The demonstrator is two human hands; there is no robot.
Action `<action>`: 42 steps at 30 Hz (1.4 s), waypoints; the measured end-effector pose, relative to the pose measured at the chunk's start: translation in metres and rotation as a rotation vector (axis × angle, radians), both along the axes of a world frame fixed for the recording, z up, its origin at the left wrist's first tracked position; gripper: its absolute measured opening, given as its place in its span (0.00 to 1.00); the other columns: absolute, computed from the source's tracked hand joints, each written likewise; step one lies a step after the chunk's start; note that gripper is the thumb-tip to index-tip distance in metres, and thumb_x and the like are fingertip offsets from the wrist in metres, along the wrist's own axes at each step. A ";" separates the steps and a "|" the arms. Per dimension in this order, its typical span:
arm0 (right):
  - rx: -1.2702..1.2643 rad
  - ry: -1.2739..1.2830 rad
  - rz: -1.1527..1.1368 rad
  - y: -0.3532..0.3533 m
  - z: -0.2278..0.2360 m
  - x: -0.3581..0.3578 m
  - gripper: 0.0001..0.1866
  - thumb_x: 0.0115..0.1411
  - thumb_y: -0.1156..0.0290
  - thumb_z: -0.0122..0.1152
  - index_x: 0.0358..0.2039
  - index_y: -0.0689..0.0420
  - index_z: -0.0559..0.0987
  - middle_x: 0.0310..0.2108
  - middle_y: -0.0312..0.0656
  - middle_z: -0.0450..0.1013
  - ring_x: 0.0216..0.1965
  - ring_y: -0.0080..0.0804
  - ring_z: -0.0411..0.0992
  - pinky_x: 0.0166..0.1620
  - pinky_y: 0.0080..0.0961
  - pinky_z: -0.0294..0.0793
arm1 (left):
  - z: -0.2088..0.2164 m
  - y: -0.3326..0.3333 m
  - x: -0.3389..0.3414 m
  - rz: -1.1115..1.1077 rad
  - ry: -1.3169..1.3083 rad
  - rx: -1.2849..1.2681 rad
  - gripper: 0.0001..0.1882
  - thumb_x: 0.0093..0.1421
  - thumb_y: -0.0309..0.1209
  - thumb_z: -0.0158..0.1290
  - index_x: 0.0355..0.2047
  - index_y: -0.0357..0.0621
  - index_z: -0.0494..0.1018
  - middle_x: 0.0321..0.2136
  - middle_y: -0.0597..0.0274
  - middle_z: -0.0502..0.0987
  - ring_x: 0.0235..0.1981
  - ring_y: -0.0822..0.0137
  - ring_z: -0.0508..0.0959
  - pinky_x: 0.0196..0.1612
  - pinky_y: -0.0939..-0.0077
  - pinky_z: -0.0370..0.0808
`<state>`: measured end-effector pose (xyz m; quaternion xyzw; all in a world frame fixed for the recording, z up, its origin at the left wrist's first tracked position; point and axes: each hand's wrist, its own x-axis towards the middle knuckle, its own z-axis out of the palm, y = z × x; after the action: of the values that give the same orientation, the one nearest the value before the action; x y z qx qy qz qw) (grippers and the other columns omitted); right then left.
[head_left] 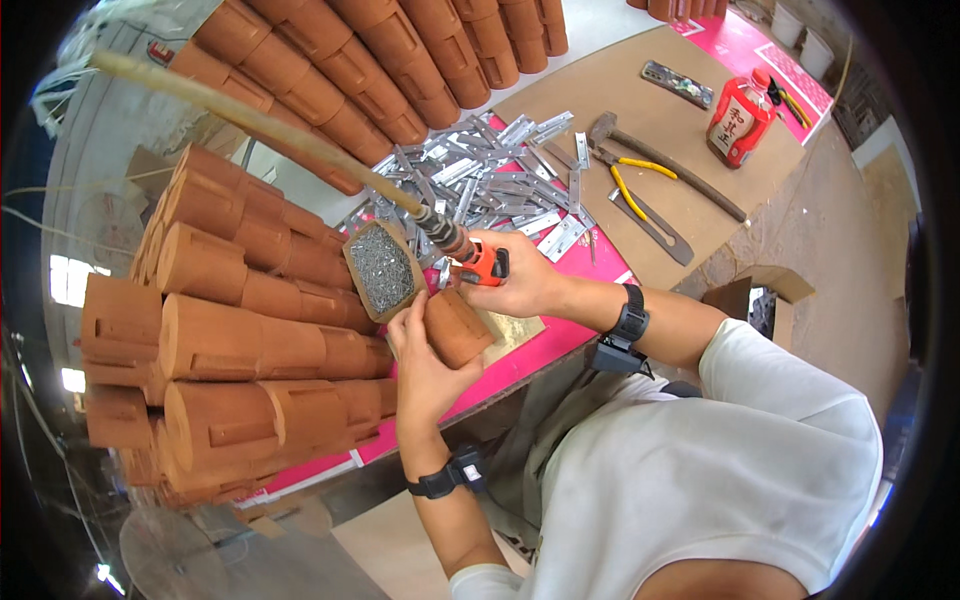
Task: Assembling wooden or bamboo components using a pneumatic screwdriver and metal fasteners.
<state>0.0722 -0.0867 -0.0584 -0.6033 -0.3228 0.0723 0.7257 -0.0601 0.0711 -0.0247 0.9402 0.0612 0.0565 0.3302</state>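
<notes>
My left hand (428, 372) is wrapped round a short reddish-brown cylinder (458, 332) at the table's near edge. Just above it, my right hand (522, 276) grips an orange air tool (488, 266) with a metal fitting (443, 232). From that fitting a tan hose (270, 125) runs up to the far left. The tool's working end is hidden behind my hand and the cylinder. Left of my hands sits an open box (352, 250) full of small metal fasteners (385, 275). Beyond the tool lies a heap of silvery metal strips (490, 185).
Stacked brown cylinders (225, 340) line the left, with more (340, 60) at the back. On brown board lie a hammer (670, 165), yellow-handled pliers (640, 180), a flat metal tool (655, 228) and a dark case (678, 84). A red bottle (740, 120) stands far right.
</notes>
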 end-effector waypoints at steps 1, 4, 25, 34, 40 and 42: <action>0.008 0.006 -0.002 0.002 0.001 0.000 0.15 0.48 0.75 0.70 0.38 0.58 0.79 0.25 0.32 0.73 0.27 0.15 0.67 0.31 0.22 0.70 | -0.005 0.006 -0.003 0.016 0.000 -0.161 0.54 0.40 0.24 0.68 0.69 0.42 0.55 0.57 0.49 0.62 0.63 0.51 0.64 0.66 0.56 0.67; 0.010 0.013 0.009 0.005 0.003 0.002 0.16 0.48 0.75 0.70 0.39 0.58 0.79 0.25 0.33 0.74 0.27 0.16 0.69 0.32 0.22 0.71 | -0.018 0.019 -0.004 -0.001 0.127 -0.399 0.55 0.42 0.17 0.62 0.71 0.43 0.48 0.63 0.50 0.58 0.68 0.55 0.59 0.69 0.60 0.62; 0.018 -0.008 0.037 0.007 -0.010 0.006 0.16 0.47 0.76 0.67 0.40 0.59 0.79 0.24 0.31 0.70 0.25 0.15 0.65 0.30 0.20 0.68 | -0.030 0.069 0.105 0.476 0.117 0.410 0.13 0.53 0.31 0.65 0.38 0.41 0.83 0.38 0.43 0.83 0.41 0.45 0.83 0.46 0.54 0.78; 0.039 0.036 0.043 0.006 -0.011 0.008 0.18 0.47 0.76 0.67 0.41 0.60 0.79 0.24 0.33 0.71 0.25 0.16 0.65 0.31 0.21 0.69 | -0.039 0.063 0.101 0.467 0.062 0.333 0.07 0.54 0.31 0.64 0.30 0.41 0.82 0.31 0.44 0.82 0.36 0.45 0.83 0.42 0.54 0.78; 0.016 -0.027 0.021 0.005 -0.012 0.009 0.17 0.49 0.76 0.67 0.41 0.58 0.79 0.23 0.31 0.68 0.26 0.15 0.64 0.31 0.21 0.68 | -0.025 0.043 0.110 0.269 -0.193 0.270 0.08 0.54 0.30 0.63 0.33 0.40 0.81 0.34 0.50 0.80 0.37 0.47 0.80 0.43 0.57 0.76; 0.003 0.009 0.025 0.005 -0.015 0.008 0.17 0.49 0.76 0.67 0.41 0.58 0.79 0.23 0.30 0.69 0.26 0.15 0.64 0.31 0.20 0.68 | -0.024 0.036 0.122 0.141 -0.155 0.229 0.09 0.53 0.30 0.64 0.33 0.40 0.81 0.35 0.51 0.80 0.38 0.48 0.79 0.44 0.58 0.76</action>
<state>0.0801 -0.0819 -0.0730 -0.5978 -0.3269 0.0836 0.7271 0.0615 0.1072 -0.0485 0.9579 0.0945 0.1586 0.2197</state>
